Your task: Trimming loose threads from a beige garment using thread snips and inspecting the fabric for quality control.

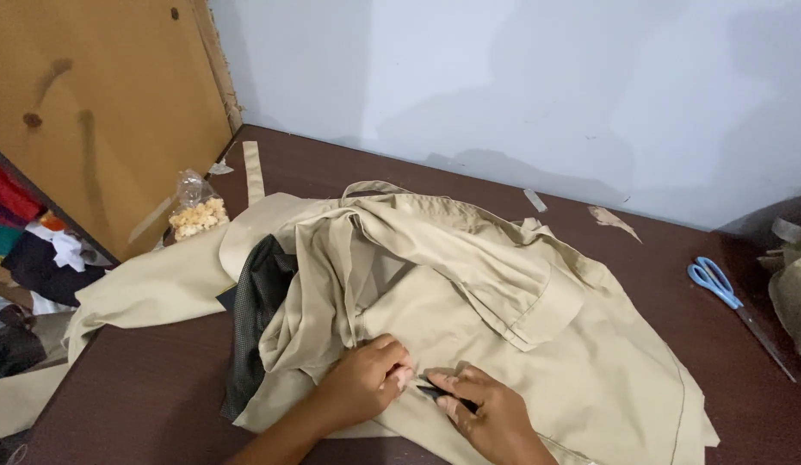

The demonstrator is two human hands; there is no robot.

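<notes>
You are pinching a fold of the beige garment [469, 293] with your left hand [366, 379], fingers closed on the cloth, while your right hand [491, 413] is gripping a small dark tool [439, 393] against it. The garment is lying bunched on the brown table [142, 387]; it looks soft, light and limp, so holding near the seam seems best. Blue-handled scissors [714, 282] are lying well apart, by a pale wall [504, 77].

A dark brown wooden tabletop [142, 387] carried a crumpled beige cotton garment [504, 293]. Blue-handled scissors [727, 297] lay right of it. A clear bag of pale snacks [196, 211] sat at the left.
</notes>
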